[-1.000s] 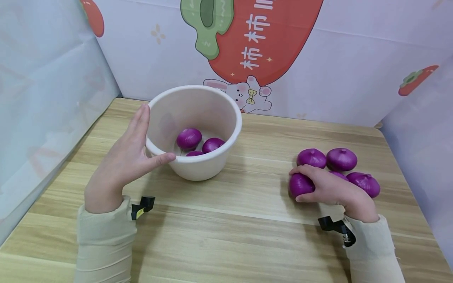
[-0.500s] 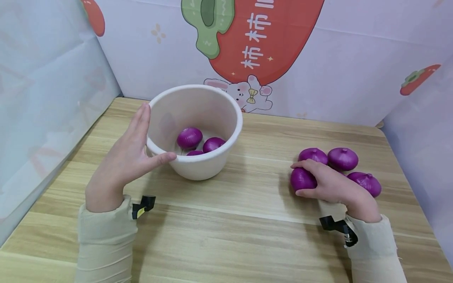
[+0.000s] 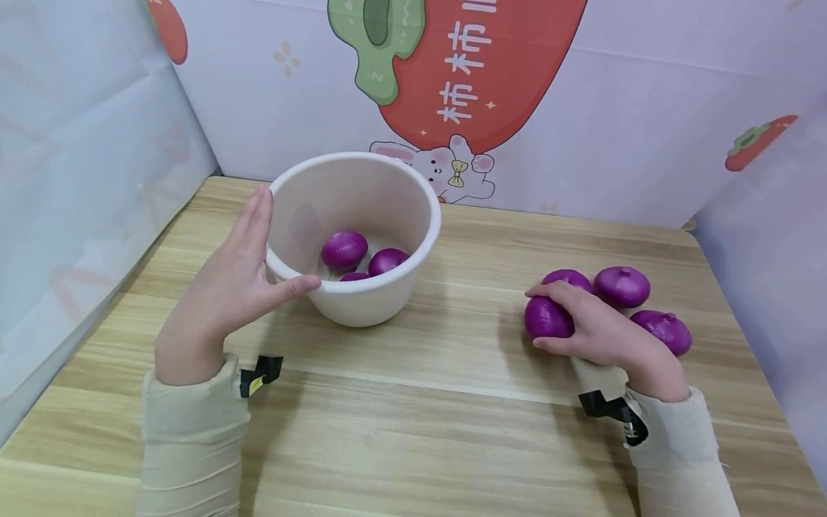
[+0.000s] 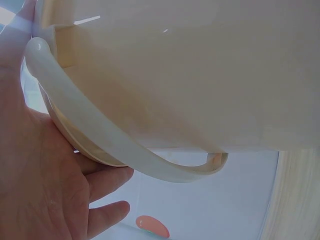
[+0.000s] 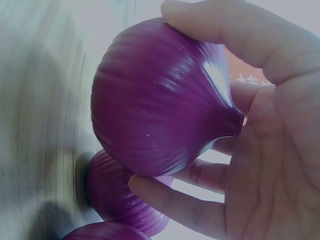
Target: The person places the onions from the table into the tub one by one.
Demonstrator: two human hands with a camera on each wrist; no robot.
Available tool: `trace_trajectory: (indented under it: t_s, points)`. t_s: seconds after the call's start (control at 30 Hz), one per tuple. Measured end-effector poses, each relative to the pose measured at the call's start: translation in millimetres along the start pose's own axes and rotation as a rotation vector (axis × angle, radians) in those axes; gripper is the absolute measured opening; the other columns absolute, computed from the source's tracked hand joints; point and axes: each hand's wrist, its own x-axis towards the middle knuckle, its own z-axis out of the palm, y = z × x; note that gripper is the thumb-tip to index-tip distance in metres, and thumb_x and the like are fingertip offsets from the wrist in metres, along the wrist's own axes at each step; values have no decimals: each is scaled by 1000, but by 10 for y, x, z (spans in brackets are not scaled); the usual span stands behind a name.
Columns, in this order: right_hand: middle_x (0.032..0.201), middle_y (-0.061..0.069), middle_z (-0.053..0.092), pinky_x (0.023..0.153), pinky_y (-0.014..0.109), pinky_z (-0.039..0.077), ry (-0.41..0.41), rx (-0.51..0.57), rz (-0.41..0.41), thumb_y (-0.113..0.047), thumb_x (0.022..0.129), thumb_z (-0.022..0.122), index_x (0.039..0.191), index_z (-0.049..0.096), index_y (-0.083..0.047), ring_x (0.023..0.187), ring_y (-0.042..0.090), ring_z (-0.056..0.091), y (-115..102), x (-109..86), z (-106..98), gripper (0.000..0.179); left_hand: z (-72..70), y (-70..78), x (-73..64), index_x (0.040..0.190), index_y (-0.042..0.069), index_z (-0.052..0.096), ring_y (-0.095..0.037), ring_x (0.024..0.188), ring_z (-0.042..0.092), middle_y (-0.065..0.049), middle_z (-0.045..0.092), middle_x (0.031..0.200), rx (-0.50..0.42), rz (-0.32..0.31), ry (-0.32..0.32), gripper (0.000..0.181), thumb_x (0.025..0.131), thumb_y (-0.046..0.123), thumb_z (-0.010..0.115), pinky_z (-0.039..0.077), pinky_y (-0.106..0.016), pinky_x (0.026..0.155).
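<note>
A white plastic bucket [image 3: 368,305] stands left of centre, with several purple onions [image 3: 344,250] on its floor. My left hand [image 3: 226,291] rests against the bucket's left rim, fingers and thumb straight and spread along it. In the left wrist view the bucket's curved handle [image 4: 100,117] hangs down beside that palm. On the right, my right hand [image 3: 597,327] holds a purple onion [image 3: 548,317] between thumb and fingers, close over the table. The right wrist view shows the held onion [image 5: 160,100] with its stem end toward the palm and fingertips around its sides.
Behind and beside the right hand lie more onions: one [image 3: 568,277] partly covered by it, one [image 3: 622,287] at the back, and one [image 3: 662,332] at the right. A printed cloth [image 3: 614,136] walls the back of the wooden table [image 3: 400,431].
My right hand has gripped the nearest onion and raised it slightly, shifting a little away from me. The left hand and the bucket have stayed in place.
</note>
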Motion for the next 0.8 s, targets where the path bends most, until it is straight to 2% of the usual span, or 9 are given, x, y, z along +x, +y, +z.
trace_trajectory:
  t_s: [0.4, 0.8]
  points:
    - [133, 15, 58, 95, 58, 51, 33, -4, -23, -28, 81, 83, 135, 55, -9, 119, 34, 57, -31, 10, -38, 63, -14, 7, -2, 159, 21, -9, -22, 157, 0, 4, -6, 168, -7, 1, -3, 117, 82, 64, 68, 24, -69, 115]
    - [127, 11, 60, 89, 50, 54, 97, -37, -95, -23, 79, 84, 133, 55, -10, 112, 27, 61, -69, 27, -116, 62, -24, 2, 7, 159, 20, -8, -20, 157, -2, 6, -8, 168, -13, 0, -6, 116, 83, 63, 68, 23, -69, 116]
